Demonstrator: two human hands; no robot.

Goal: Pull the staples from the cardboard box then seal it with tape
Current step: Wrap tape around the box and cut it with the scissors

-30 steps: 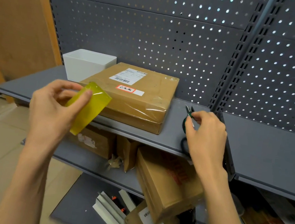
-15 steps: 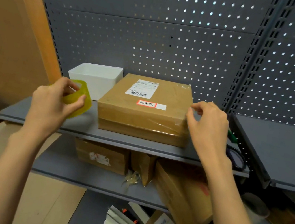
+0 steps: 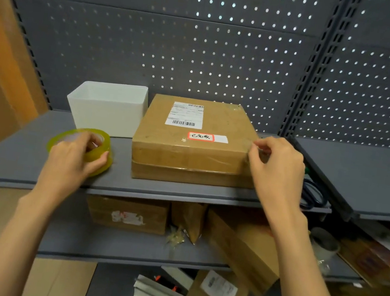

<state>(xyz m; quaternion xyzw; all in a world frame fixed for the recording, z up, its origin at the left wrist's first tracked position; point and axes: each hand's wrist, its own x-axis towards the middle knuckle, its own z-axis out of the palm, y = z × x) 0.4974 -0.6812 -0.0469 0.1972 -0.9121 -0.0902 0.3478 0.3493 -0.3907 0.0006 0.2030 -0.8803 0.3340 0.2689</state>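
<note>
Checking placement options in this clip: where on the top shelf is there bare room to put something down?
The shelf is bare left of the tape roll under the left hand. A narrow gap lies between roll and cardboard box. The adjoining right shelf looks bare. It is crowded around the white bin, and the scissors beside the right hand.

Stockroom, pegboard shelving point(image 3: 183, 191), stacked parcels point(image 3: 242, 250)

A white bin point(image 3: 109, 107) is set at the shelf's point(image 3: 24, 161) back edge. Scissors point(image 3: 312, 194) are laid at its right end. Boxes point(image 3: 127, 213) are stored below.
</note>
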